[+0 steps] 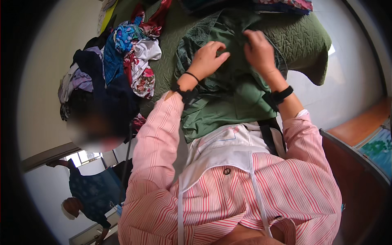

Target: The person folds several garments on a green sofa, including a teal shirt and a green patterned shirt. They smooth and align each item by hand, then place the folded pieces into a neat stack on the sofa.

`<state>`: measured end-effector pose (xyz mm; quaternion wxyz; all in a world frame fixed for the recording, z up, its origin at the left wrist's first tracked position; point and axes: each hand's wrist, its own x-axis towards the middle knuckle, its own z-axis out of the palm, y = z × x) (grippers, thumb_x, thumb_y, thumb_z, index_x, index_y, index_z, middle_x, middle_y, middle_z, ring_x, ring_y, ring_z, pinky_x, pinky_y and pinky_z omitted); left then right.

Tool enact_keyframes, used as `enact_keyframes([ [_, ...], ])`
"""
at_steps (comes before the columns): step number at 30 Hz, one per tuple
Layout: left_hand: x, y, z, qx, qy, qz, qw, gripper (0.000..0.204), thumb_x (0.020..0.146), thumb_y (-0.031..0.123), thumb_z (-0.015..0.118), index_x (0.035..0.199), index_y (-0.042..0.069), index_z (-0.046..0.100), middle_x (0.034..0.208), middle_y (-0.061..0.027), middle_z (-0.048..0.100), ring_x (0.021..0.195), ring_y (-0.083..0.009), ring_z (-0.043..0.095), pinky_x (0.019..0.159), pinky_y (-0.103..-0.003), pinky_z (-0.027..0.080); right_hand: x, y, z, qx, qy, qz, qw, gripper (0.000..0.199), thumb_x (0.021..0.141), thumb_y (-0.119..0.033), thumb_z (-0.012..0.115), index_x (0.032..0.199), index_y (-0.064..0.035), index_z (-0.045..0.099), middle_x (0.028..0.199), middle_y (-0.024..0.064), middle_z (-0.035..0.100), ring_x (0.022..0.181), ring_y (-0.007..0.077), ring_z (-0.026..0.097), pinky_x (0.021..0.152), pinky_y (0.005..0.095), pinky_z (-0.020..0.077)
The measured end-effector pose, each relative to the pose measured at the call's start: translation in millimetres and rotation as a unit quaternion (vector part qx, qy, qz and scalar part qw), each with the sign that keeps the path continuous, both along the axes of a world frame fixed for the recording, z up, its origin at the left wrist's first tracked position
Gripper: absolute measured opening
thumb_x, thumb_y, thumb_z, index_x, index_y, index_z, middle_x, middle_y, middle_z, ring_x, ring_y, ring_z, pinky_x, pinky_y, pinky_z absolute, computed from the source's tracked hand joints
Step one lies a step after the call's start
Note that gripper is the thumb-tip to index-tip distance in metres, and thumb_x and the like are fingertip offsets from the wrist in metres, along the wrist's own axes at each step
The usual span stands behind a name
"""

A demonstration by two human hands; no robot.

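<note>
Green quilted bedspread (300, 43) is being covered along its near side by a dark green garment (234, 81), whose exact kind cannot be told from its folds. Its long axis is being carried roughly straight away from the body, from the loose cloth just in front of the white apron (228, 139) to the far end lying past the fingertips; it is being flanked by both hands, so that its dark middle is lying between them. Left of that middle, a lace-like panel (194, 43) is being partly overlapped by the left hand (207, 61), whose fingers are being held loosely curled, with a gap being left before the thumb. On the opposite side, the right hand (260, 53) is being held slightly farther forward, nearer the garment's far end, its fingers being bent; whether cloth is being pinched there cannot be told. Farther out, a tangled clothes heap (109, 57) is being gathered in folds to the left, and a folded stack (283, 6) is being borne beyond, to the right. At the lower left, a patterned dark blue top (92, 179) is being worn by another person.
</note>
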<state>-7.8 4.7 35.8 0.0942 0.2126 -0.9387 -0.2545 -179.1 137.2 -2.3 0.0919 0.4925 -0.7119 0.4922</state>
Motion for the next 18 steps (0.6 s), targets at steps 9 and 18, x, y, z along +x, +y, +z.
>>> enact_keyframes([
  [9, -64.1, 3.0, -27.5, 0.003, -0.017, 0.129, 0.991, 0.032, 0.087, 0.026, 0.067, 0.107, 0.001, 0.063, 0.087, -0.0059, 0.065, 0.071, -0.0143, 0.064, 0.058, -0.026, 0.050, 48.1, 42.8, -32.6, 0.099, 0.050, 0.090, 0.990, 0.028, 0.074, -0.006, 0.065, 0.102, -0.0036, 0.064, 0.118, 0.0109, 0.061, 0.107, 0.0300, 0.055, 0.090, 0.0422, 0.0452],
  [18, -60.8, -12.0, -22.2, 0.552, 0.139, 0.205, 0.796, 0.015, 0.095, 0.022, 0.061, 0.096, 0.007, 0.059, 0.088, -0.0052, 0.064, 0.075, -0.0192, 0.064, 0.060, -0.029, 0.052, 15.2, 77.9, -15.5, 0.035, -0.105, 0.093, 0.989, 0.017, 0.079, -0.001, 0.064, 0.095, -0.0063, 0.064, 0.092, 0.0095, 0.064, 0.083, 0.0310, 0.061, 0.073, 0.0386, 0.0499],
])
